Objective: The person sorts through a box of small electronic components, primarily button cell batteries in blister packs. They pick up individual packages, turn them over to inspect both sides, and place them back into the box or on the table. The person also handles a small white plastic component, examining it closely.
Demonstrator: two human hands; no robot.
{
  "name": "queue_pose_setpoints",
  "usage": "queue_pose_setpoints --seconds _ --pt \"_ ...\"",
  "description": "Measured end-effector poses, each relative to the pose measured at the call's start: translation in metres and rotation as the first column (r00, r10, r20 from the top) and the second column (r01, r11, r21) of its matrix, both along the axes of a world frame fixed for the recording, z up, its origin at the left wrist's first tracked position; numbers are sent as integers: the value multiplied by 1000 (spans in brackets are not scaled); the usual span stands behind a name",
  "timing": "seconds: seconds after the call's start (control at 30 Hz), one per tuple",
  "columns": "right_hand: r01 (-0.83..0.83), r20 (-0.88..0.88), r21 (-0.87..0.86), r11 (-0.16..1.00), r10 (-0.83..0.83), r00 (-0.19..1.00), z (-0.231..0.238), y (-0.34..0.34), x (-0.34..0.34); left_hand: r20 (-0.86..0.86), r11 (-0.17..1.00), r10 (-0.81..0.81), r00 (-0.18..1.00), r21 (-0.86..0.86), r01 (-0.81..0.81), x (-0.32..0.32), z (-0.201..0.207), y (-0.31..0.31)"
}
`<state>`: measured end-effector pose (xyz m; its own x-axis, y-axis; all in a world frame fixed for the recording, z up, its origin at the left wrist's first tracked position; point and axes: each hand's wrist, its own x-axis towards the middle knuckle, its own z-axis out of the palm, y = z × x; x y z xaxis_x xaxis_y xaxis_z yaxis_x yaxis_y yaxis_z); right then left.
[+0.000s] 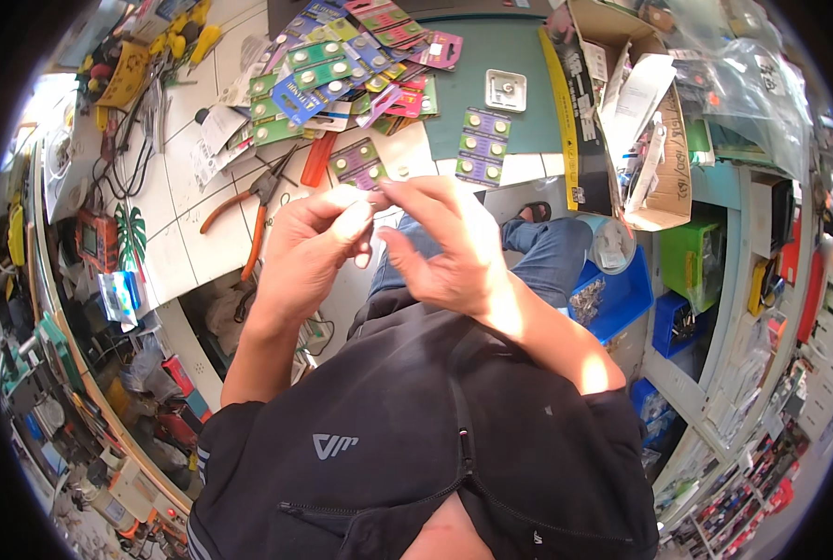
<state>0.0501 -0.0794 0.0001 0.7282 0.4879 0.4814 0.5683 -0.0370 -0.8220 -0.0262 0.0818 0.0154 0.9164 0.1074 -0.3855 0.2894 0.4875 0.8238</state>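
My left hand (315, 238) is closed in a pinch over the near edge of the bench; whatever it holds is too small to make out. Opposite it, my right hand (452, 245) has its thumb spread away from its stretched fingers. The right fingertips meet the left ones, or nearly so. Just beyond them lies a purple and green card of button cells (358, 164). A similar button-cell card (483, 147) rests on the green mat (449, 93) to the right. Farther back, a white square dish (505, 91) holds a small round metal part.
A heap of coloured button-cell cards (328, 79) covers the bench's back. Orange-handled pliers (259, 198) and a red-handled tool (318, 159) lie left of my hands. On the right stands a cardboard box (664, 187) of papers. Below it is a blue bin (622, 303).
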Motion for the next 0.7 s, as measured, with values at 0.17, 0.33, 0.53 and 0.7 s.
queue_pose_setpoints --seconds 0.17,0.33,0.53,0.7 --pt "86 118 29 996 -89 989 -12 -41 10 -38 987 -119 992 106 123 31 8 -41" --pt "224 37 56 973 -226 973 -12 -65 10 -10 940 -265 964 219 261 51 15 -64" --pt "386 -870 241 891 23 492 8 -85 8 237 462 -327 915 885 -64 90 16 -68" --pt "480 -805 585 654 542 241 18 -100 9 202 11 -511 836 973 -229 150 -16 -56"
